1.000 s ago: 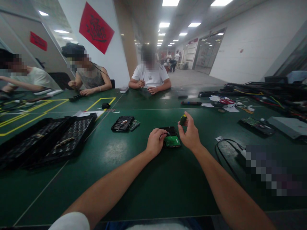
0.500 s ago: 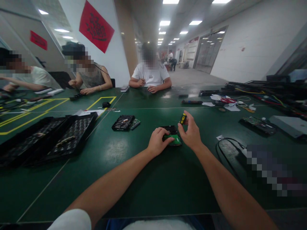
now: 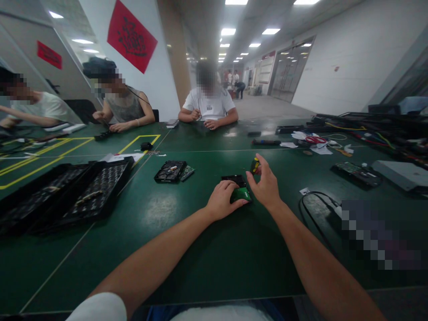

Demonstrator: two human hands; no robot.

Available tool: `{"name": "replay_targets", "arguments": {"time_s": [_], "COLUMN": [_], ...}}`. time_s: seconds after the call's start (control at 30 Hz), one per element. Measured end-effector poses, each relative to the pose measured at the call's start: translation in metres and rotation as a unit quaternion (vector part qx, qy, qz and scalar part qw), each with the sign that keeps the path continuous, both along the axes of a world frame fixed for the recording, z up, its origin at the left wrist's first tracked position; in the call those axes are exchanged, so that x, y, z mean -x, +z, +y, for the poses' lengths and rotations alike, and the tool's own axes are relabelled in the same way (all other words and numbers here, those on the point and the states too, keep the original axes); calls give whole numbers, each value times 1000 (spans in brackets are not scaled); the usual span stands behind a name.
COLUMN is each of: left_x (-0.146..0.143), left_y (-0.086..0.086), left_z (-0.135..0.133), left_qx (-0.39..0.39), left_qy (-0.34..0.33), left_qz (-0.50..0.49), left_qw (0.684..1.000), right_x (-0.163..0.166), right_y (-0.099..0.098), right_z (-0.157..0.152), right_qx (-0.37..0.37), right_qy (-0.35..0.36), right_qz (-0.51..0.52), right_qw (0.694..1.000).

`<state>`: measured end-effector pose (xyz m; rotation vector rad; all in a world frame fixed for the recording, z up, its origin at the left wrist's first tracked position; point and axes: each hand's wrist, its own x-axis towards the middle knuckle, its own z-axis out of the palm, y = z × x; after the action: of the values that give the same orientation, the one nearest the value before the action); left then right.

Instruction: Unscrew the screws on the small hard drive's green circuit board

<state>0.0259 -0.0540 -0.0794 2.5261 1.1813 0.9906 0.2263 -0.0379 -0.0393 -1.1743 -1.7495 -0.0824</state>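
In front of me lies a small black device with a green circuit board on its near part. My left hand is closed around its left side, the thumb along the near edge and the fingers over the top. Upright in my right hand is a screwdriver with a yellow and black handle, pinched between thumb and fingers just right of the board. I cannot make out the screwdriver's tip or whether it touches the device.
Left of the device sit another opened black unit and a loose circuit board. Black trays stand farther left. To the right are a cable, an opened device and a grey box. Several people sit across the green table.
My left thumb has slid off the green board toward its near edge, baring more of it. The right hand keeps hold of the screwdriver in nearly the same spot.
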Motion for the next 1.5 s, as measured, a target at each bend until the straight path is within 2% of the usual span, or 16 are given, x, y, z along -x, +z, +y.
{"name": "replay_targets", "arguments": {"time_s": [0.4,0.63,0.9,1.1,1.33,1.5], "left_x": [0,-1,-2,-1,-1,-1], "left_y": [0,-3,-4,-4,-3,-5], "left_z": [-1,0,0,0,-1,0], "left_qx": [-1,0,4,3,2,-1], "left_qy": [15,30,36,35,32,32], "left_qz": [24,45,59,61,60,62], "left_qw": [1000,999,998,998,998,998], "right_x": [-2,-5,-3,-6,-4,-3], "right_y": [-3,-3,-3,-1,-5,-1], "right_z": [2,3,1,1,3,0], "right_qx": [-2,3,8,6,-7,-6], "right_qy": [18,-1,26,-8,29,-4], "right_qz": [8,16,8,-3,11,-8], "right_qw": [1000,1000,1000,1000,999,1000]}}
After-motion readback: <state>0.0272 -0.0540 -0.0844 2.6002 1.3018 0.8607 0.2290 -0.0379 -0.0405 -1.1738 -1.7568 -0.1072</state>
